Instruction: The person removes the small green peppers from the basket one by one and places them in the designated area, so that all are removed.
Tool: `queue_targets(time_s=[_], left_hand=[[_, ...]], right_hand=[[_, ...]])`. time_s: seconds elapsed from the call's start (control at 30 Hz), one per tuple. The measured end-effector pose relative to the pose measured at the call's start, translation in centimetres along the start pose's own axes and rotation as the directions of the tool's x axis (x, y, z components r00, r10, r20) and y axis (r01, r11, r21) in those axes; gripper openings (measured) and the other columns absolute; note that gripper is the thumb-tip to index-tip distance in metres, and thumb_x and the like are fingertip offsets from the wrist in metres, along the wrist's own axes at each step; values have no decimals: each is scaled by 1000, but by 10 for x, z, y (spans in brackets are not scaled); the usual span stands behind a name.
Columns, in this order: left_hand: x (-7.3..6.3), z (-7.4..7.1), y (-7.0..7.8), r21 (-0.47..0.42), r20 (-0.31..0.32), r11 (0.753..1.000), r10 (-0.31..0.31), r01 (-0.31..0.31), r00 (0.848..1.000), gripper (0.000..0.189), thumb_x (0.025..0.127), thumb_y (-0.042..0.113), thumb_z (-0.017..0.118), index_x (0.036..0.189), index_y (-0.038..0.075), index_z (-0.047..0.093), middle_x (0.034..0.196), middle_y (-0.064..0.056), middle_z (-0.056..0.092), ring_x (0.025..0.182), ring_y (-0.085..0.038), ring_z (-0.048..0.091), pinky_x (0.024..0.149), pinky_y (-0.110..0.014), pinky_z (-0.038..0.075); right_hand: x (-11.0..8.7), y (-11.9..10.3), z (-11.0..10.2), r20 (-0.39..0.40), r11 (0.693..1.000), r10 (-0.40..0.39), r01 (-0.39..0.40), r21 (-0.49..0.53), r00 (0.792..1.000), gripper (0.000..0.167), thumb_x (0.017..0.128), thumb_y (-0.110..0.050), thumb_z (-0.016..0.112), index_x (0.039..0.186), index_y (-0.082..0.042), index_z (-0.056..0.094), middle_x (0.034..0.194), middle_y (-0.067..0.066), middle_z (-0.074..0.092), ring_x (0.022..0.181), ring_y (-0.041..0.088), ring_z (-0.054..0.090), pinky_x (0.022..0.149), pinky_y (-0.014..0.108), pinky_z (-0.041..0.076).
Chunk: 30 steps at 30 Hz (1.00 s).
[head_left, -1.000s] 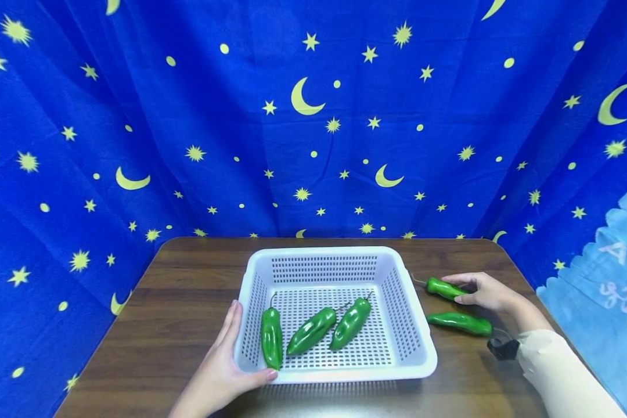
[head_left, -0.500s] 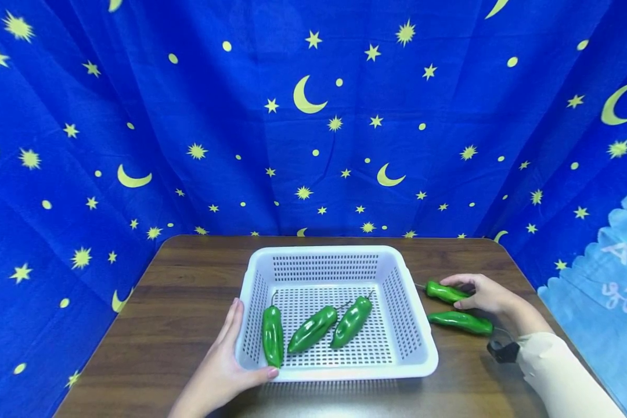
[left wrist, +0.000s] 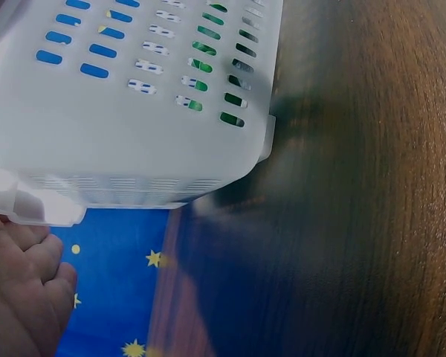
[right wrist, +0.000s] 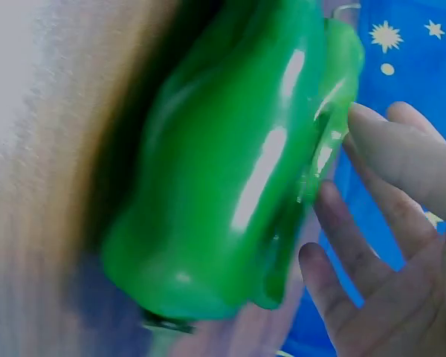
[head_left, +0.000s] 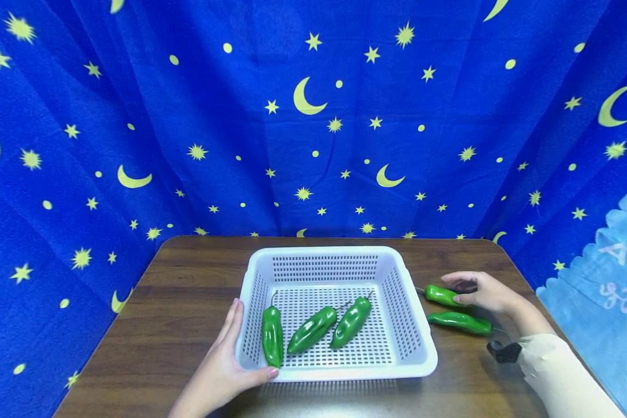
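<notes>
A white perforated plastic basket [head_left: 339, 371] stands mid-table with three green chili peppers inside: one upright along the left [head_left: 273, 337], one slanted in the middle [head_left: 312, 331], one to its right [head_left: 352, 323]. My left hand [head_left: 222, 360] grips the basket's near left corner, thumb over the front rim and fingers along the left side. To the right of the basket, my right hand [head_left: 488, 296] is at the farther loose pepper [head_left: 441, 295], thumb against its side and fingers spread apart beyond it. A nearer loose pepper [head_left: 460, 322] lies below this hand and looms large in the right wrist view.
The dark wooden table [head_left: 183, 302] runs back to a blue curtain [head_left: 271, 133] with yellow moons and stars. A lighter blue cloth [head_left: 606, 307] hangs at the right. A small black device [head_left: 504, 351] sits at the right wrist by the cream sleeve [head_left: 559, 366].
The farther loose pepper has shifted and turned slightly, its stem now lower. My right fingers have lifted a little off its far side. My left hand and the basket stay in place.
</notes>
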<state>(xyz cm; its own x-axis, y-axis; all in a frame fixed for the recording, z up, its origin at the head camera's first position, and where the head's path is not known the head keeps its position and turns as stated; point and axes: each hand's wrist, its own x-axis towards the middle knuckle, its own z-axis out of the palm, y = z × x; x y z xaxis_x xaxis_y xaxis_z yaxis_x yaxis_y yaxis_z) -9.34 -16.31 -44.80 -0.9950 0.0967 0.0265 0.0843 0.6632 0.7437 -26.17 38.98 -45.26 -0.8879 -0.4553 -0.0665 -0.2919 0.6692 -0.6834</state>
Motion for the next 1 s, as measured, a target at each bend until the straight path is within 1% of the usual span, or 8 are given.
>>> queue_targets(time_s=[0.17, 0.27, 0.4, 0.5, 0.6, 0.73, 0.87, 1.0], left_hand=[[0, 0, 1, 2, -4, 1000, -4, 4, 1000, 139, 62, 59, 87, 160, 11, 1, 168, -15, -3, 148, -50, 17, 113, -67, 24], [-1, -1, 1, -1, -6, 1000, -2, 2, 1000, 139, 62, 59, 87, 160, 10, 1, 168, -16, -3, 148, -50, 17, 113, -66, 25], [-1, 0, 0, -2, -10, 1000, 7, -7, 1000, 140, 62, 59, 87, 160, 10, 1, 168, -17, -2, 148, -50, 18, 113, -67, 24], [-1, 0, 0, -1, -11, 1000, 8, -8, 1000, 140, 62, 59, 87, 160, 10, 2, 168, -17, -2, 148, -50, 18, 112, -67, 24], [0, 0, 1, -2, -5, 1000, 1, -1, 1000, 140, 62, 59, 87, 160, 9, 2, 168, -16, -2, 148, -50, 17, 112, -67, 24], [0, -1, 2, -2, 6, 1000, -19, 19, 1000, 140, 62, 60, 87, 160, 10, 1, 168, -15, -4, 148, -50, 16, 113, -66, 24], [1, -2, 3, -3, 26, 999, -43, 44, 999, 140, 63, 61, 86, 160, 12, -1, 168, -14, -6, 149, -49, 14, 114, -65, 23], [2, -2, 4, -1, 34, 998, -56, 56, 998, 139, 63, 61, 86, 160, 14, -2, 168, -12, -7, 149, -49, 14, 114, -65, 22]], right_hand=[[4, -20, -9, -137, 996, -49, 38, -77, 989, 39, 92, -9, 69, 128, 3, 61, 121, 24, 67, 101, 16, 67, 80, 22, 55], [10, -34, -12, -214, 995, -81, 65, -80, 974, 35, 93, -10, 68, 127, -1, 63, 118, 22, 69, 98, 6, 67, 79, 19, 55], [22, -52, -14, -255, 991, -110, 88, -98, 961, 35, 95, -16, 66, 129, -6, 63, 120, 16, 70, 98, -2, 64, 78, 17, 55], [33, -72, -15, -248, 990, -122, 99, -104, 961, 35, 98, -20, 64, 131, -10, 62, 124, 12, 69, 101, -1, 64, 79, 18, 55], [43, -98, -13, -230, 989, -139, 124, -77, 963, 36, 98, -23, 63, 132, -13, 62, 126, 9, 68, 105, 9, 66, 80, 19, 56], [60, -135, -7, -197, 982, -188, 189, -17, 962, 36, 97, -24, 65, 132, -16, 62, 127, 6, 68, 109, 24, 66, 85, 22, 56], [75, -167, 2, -171, 969, -240, 245, 8, 956, 36, 97, -24, 65, 132, -21, 63, 128, 3, 68, 112, 23, 65, 92, 33, 54], [88, -192, 15, -135, 950, -302, 310, 40, 944, 36, 96, -22, 66, 132, -21, 63, 130, 5, 67, 114, 25, 65, 97, 45, 52]])
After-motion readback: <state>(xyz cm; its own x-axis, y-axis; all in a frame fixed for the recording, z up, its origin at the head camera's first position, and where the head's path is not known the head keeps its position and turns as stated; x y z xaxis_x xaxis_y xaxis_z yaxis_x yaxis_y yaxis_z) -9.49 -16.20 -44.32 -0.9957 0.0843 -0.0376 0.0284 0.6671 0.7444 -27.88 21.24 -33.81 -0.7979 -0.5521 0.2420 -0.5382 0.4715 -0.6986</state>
